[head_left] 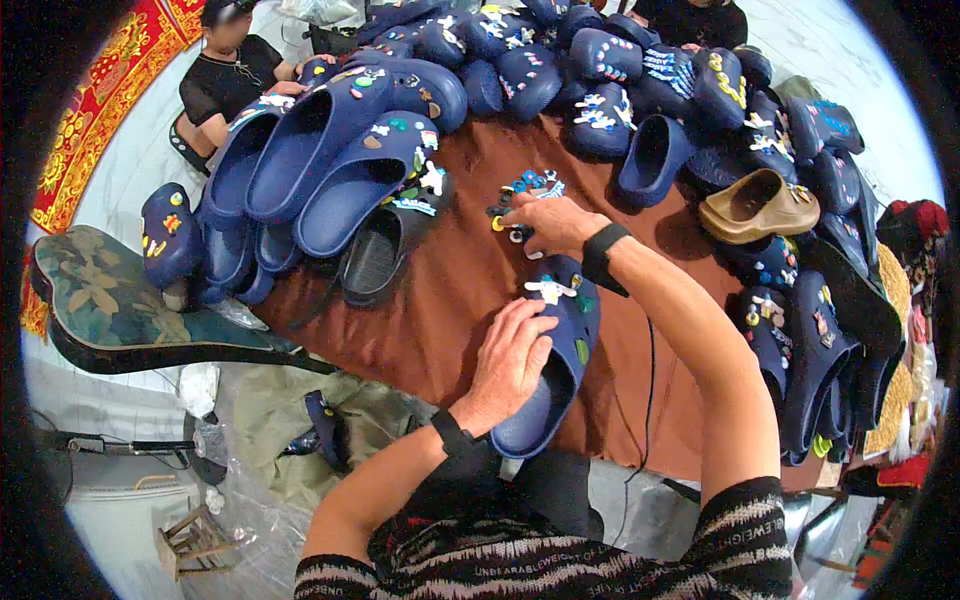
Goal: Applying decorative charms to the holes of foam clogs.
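Note:
A navy blue clog (pixel 560 370) lies on the brown table (pixel 450 290) in front of me, toe pointing away, with small coloured charms on its top. My left hand (pixel 510 360) grips this clog by its left side. My right hand (pixel 550 222), black band on the wrist, reaches past the clog's toe to a small heap of loose charms (pixel 525 195) and pinches at them with its fingertips. Whether a charm is held between the fingers cannot be made out.
Many navy clogs (pixel 340 160) with charms are piled along the left, far and right sides of the table. A tan clog (pixel 758 205) sits among those at the right. A person in black (pixel 230 80) sits at the far left. A patterned chair (pixel 110 300) stands at the left.

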Demonstrator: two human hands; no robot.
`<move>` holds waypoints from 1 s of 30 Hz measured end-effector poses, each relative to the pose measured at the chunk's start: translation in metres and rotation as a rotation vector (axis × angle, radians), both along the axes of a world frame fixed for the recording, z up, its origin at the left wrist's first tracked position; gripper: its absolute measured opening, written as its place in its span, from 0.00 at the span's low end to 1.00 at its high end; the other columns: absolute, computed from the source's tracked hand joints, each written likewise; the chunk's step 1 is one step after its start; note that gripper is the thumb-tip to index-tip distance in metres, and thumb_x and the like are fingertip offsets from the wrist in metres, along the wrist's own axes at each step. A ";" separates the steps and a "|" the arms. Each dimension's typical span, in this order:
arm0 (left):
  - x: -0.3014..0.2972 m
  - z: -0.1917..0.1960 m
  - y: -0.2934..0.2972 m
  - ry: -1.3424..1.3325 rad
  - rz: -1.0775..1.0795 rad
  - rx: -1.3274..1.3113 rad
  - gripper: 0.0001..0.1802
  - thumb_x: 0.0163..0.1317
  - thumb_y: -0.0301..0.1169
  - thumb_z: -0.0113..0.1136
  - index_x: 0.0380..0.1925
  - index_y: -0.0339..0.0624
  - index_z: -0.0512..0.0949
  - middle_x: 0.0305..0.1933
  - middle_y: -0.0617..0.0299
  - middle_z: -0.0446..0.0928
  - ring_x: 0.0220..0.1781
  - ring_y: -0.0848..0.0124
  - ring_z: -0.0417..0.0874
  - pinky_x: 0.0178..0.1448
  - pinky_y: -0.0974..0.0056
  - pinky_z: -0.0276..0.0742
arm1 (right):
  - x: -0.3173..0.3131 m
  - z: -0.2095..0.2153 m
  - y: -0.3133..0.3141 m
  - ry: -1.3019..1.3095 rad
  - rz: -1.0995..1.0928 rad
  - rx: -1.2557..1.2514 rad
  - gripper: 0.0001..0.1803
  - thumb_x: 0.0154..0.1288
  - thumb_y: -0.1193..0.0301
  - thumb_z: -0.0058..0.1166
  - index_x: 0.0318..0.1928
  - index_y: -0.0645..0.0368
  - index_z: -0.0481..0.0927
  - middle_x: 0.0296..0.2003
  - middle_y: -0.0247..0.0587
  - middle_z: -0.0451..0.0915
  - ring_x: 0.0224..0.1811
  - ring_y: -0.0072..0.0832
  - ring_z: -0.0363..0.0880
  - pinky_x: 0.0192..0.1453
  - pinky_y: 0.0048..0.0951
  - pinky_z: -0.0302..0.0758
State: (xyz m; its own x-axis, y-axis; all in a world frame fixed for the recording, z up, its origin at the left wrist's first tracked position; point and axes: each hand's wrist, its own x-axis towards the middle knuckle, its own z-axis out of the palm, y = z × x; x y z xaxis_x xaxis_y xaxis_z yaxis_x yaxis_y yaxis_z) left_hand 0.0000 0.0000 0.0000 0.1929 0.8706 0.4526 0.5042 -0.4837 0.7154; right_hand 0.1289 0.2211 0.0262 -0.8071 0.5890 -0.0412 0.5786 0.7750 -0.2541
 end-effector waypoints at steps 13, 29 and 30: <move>-0.008 0.003 0.006 0.120 0.060 0.088 0.17 0.75 0.40 0.46 0.50 0.41 0.77 0.60 0.49 0.73 0.66 0.48 0.71 0.69 0.48 0.64 | 0.073 0.000 0.009 -0.133 -0.090 -0.046 0.17 0.55 0.76 0.61 0.47 0.57 0.83 0.50 0.45 0.78 0.54 0.45 0.78 0.57 0.43 0.76; 0.000 0.004 0.006 0.100 0.041 0.072 0.16 0.75 0.38 0.47 0.51 0.39 0.76 0.60 0.47 0.73 0.64 0.47 0.71 0.68 0.49 0.66 | 0.035 -0.020 0.026 0.065 -0.358 0.134 0.15 0.54 0.70 0.65 0.44 0.60 0.83 0.43 0.55 0.83 0.47 0.48 0.84 0.50 0.46 0.81; 0.000 0.004 0.006 0.102 0.037 0.070 0.16 0.75 0.38 0.47 0.51 0.39 0.76 0.60 0.47 0.73 0.64 0.47 0.71 0.68 0.49 0.66 | 0.036 -0.021 0.030 0.039 -0.369 0.098 0.15 0.54 0.72 0.64 0.44 0.59 0.83 0.41 0.55 0.84 0.46 0.49 0.84 0.49 0.47 0.81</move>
State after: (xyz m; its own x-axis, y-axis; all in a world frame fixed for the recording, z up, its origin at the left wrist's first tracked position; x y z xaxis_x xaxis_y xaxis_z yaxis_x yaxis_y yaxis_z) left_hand -0.0002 0.0056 0.0043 0.2096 0.8450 0.4920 0.5906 -0.5104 0.6250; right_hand 0.1646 0.2509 0.0051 -0.5399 0.8399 0.0563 0.8145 0.5381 -0.2170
